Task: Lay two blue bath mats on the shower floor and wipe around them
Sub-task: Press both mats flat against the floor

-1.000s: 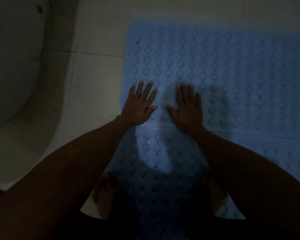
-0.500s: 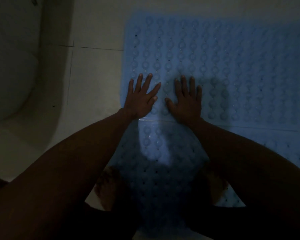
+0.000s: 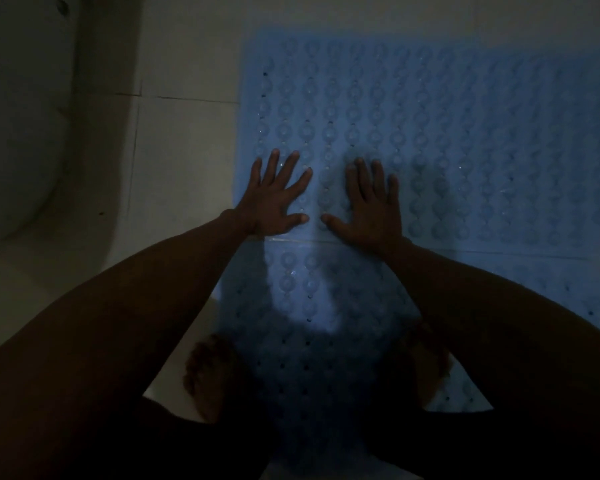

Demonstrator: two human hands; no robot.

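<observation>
Bath mats: far mat [image 3: 430, 133] and near mat [image 3: 309, 306] flat on shower floor [image 3: 181, 161], edges meeting. Left hand [image 3: 274, 199], right hand [image 3: 371, 206] pressing far mat, fingers spread, gripping nothing. Wiping outstanding; no cloth visible.

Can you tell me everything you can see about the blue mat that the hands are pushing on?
The far blue mat lies flat on the pale tiled floor. It looks like soft rubbery plastic, covered in rows of round bumps with small dark holes between them. Its near edge meets a second blue mat along a straight seam. The left hand and right hand press flat on it, fingers spread, just beyond that seam. Its right side runs out of view.
</observation>
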